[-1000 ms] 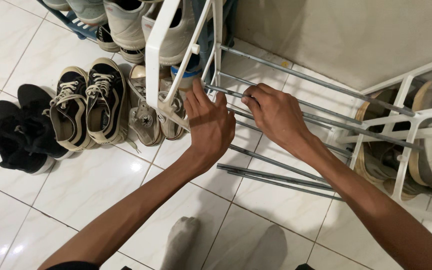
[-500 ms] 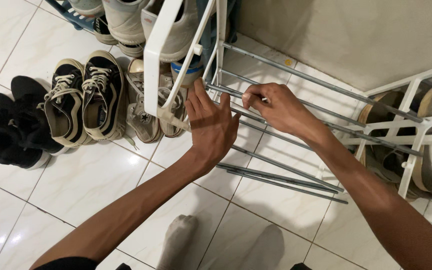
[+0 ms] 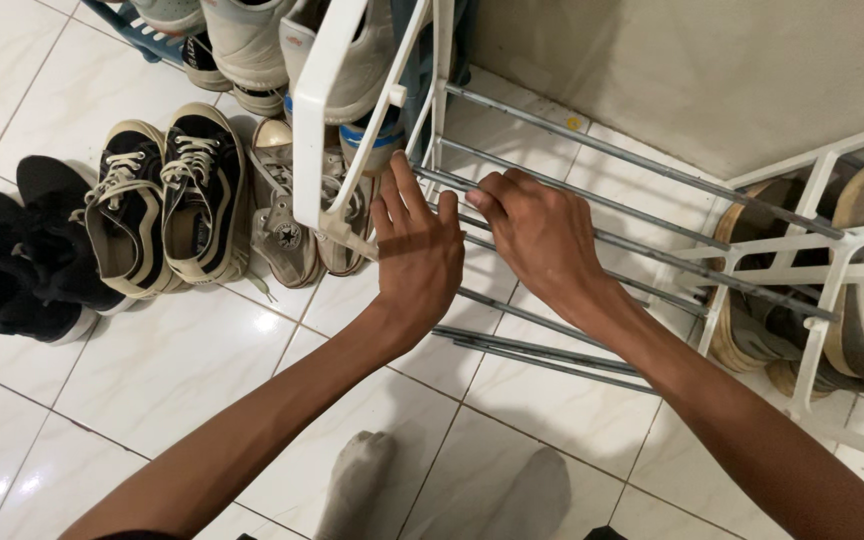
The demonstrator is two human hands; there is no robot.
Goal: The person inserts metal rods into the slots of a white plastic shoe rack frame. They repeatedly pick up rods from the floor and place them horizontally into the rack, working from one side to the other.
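Note:
My left hand (image 3: 414, 255) is flat with fingers apart, fingertips at the left white side frame (image 3: 324, 110) of a shoe rack, where the grey metal rods meet it. Beside it, my right hand (image 3: 540, 235) curls its fingers over one of those grey rods (image 3: 652, 255) near its left end. Several parallel rods run from this frame to the right white side frame (image 3: 832, 250). Two loose grey rods (image 3: 542, 355) lie on the white tiled floor under my right forearm.
Black sneakers (image 3: 27, 260), black-and-cream low sneakers (image 3: 167, 195) and small pale sneakers (image 3: 297, 225) line the floor at left. White shoes (image 3: 252, 45) sit behind the left frame. Worn shoes (image 3: 857, 310) rest inside the right frame. A beige wall (image 3: 682, 70) stands behind. My socked feet (image 3: 362, 490) are at the bottom.
Both hands have shifted slightly left along the rods toward the left side frame. The right hand's fingers have curled more over the rod.

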